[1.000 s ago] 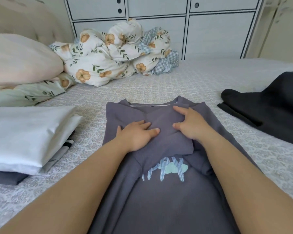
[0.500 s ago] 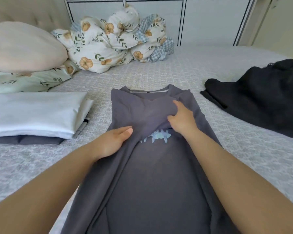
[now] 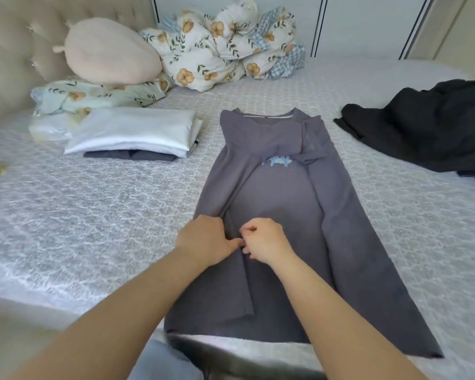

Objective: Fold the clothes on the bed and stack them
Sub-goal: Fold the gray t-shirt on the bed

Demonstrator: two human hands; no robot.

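Left hand (image 3: 203, 239): my fingers curl down onto the folded-in left edge of the grey dress (image 3: 283, 215), gripping it.
Right hand (image 3: 263, 242): pinching the same fold, touching my left.
Change: both hands came down from the chest print to mid-skirt.
Dress: flat on the bed (image 3: 93, 204).
Around: folded stack (image 3: 132, 135) left, black garment (image 3: 428, 124) right.

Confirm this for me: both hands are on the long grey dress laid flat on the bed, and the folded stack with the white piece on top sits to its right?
Not quite. In the head view the folded stack with the white piece on top sits to the left of the long grey dress, not its right; a dark black garment lies on the right. Both the left hand and right hand are on the dress, on the bed.
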